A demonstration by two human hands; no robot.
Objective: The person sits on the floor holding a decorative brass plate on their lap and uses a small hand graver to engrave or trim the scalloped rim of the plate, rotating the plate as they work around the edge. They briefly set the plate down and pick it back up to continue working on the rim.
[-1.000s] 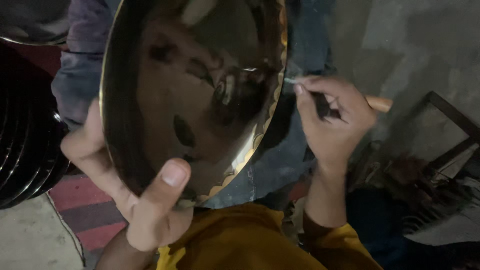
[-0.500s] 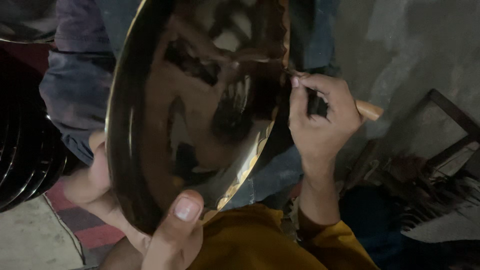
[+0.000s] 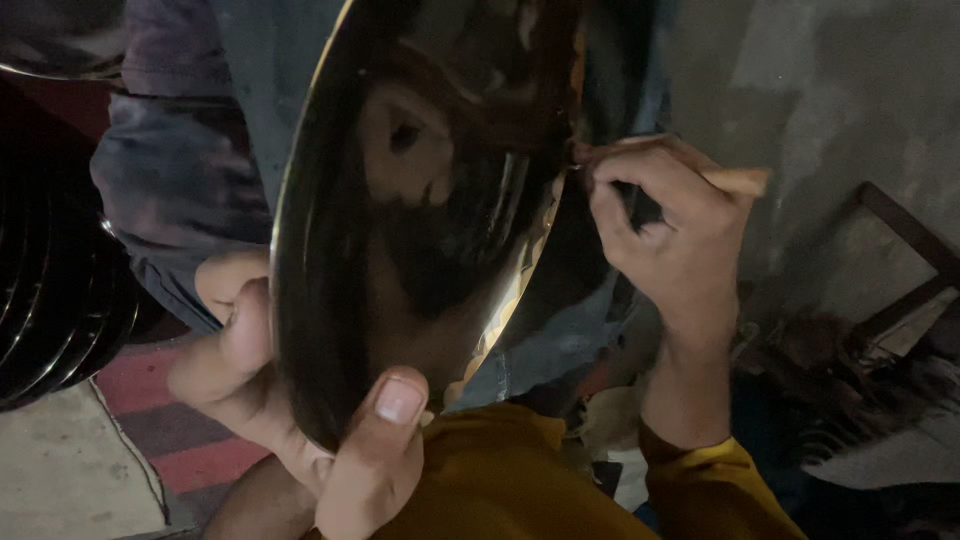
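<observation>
So, far left – a dark ribbed round object (image 3: 45, 270) at the frame edge, a red striped mat (image 3: 160, 420) on the floor below it. The left hand (image 3: 300, 420) grips the lower rim of a large shiny brass bowl (image 3: 420, 220), thumb pressed flat over the near edge, fingers curled behind it. The bowl is held up tilted, its polished hollow facing the camera, in front of blue denim cloth (image 3: 190, 170). Right of it the right hand (image 3: 660, 230) pinches a thin wooden-handled tool (image 3: 735, 182) tight between fingers and thumb – its tip touches the bowl's upper right rim. Yellow sleeves (image 3: 520, 480) below, dark clutter (image 3: 860, 380) at far right
</observation>
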